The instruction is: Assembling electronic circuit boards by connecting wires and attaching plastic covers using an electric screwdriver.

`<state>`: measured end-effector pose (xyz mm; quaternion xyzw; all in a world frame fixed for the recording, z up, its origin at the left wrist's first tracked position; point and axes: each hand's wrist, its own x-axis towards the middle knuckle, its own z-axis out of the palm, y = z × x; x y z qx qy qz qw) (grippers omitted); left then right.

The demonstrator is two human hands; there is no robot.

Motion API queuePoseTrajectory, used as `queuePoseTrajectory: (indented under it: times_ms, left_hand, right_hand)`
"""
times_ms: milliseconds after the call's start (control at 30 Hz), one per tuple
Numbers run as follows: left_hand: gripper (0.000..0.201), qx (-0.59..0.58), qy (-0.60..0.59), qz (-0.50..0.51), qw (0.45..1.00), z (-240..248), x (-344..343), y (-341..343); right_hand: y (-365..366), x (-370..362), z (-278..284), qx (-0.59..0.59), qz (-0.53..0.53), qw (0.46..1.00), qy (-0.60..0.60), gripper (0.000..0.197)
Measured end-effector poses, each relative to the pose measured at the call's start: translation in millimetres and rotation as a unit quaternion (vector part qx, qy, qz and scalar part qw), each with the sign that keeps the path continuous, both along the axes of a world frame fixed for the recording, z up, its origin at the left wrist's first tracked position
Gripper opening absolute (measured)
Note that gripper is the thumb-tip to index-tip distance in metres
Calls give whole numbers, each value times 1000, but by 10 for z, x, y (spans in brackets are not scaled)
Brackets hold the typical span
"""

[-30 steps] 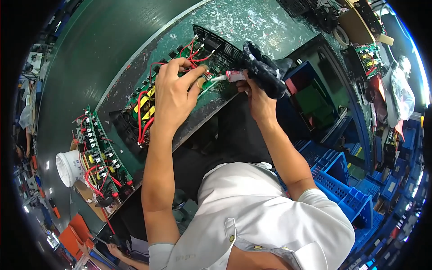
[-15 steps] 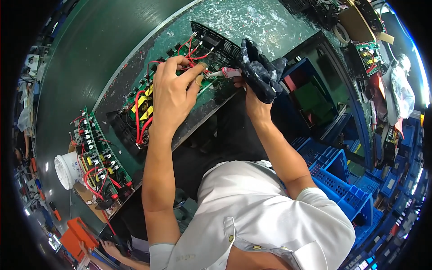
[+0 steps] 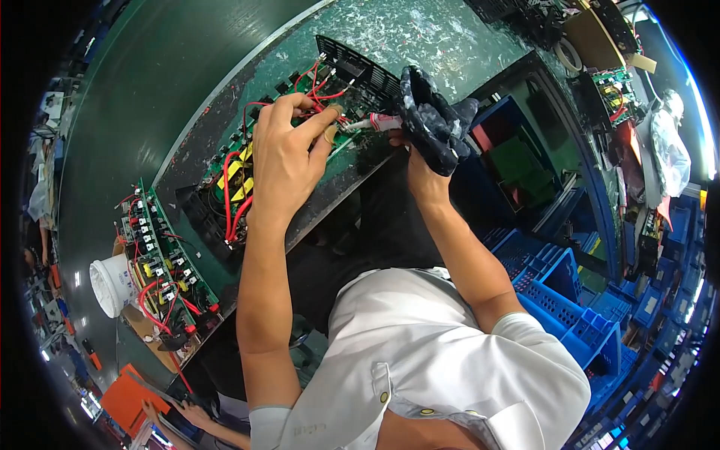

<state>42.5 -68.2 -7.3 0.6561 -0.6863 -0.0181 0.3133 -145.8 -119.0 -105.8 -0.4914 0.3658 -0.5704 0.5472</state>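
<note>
My left hand [image 3: 288,161] is bent over a green circuit board [image 3: 343,147] with red wires [image 3: 315,88] and yellow-wrapped parts [image 3: 238,180]. Its thumb and forefinger, both wearing pale finger covers, come together at the wire ends; what lies between them is hidden. My right hand [image 3: 426,177] grips a white-and-red glue tube [image 3: 384,121], whose white nozzle points left and reaches the board beside my left fingertips. A dark, white-smeared cloth [image 3: 435,120] covers most of that hand. Behind the board stands a black slotted panel [image 3: 360,64].
Another wired board [image 3: 161,251] lies on the left, by a white tub [image 3: 112,285]. Blue crates [image 3: 559,304] are stacked at my right, below a dark-framed opening [image 3: 525,154]. A co-worker's hands [image 3: 187,414] hold an orange panel [image 3: 129,401] at lower left.
My hands and the tube stay almost in place. The co-worker's hands and the orange panel have shifted slightly at lower left.
</note>
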Motion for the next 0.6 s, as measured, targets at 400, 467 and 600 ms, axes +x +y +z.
queuePoseTrajectory:
  times_ms: [400,467,600]
  left_hand:
    - [23,-4,3,-4,1000,2,8,-32]
    - [25,0,5,-4,1000,23,9,-22]
    - [30,22,21,-7,1000,126,32,71]
  right_hand:
    - [-11,7,-33,-21,-3,1000,-8,21]
    - [-4,16,-27,-27,-1,1000,-12,20]
    - [13,31,64,-3,-8,1000,17,17]
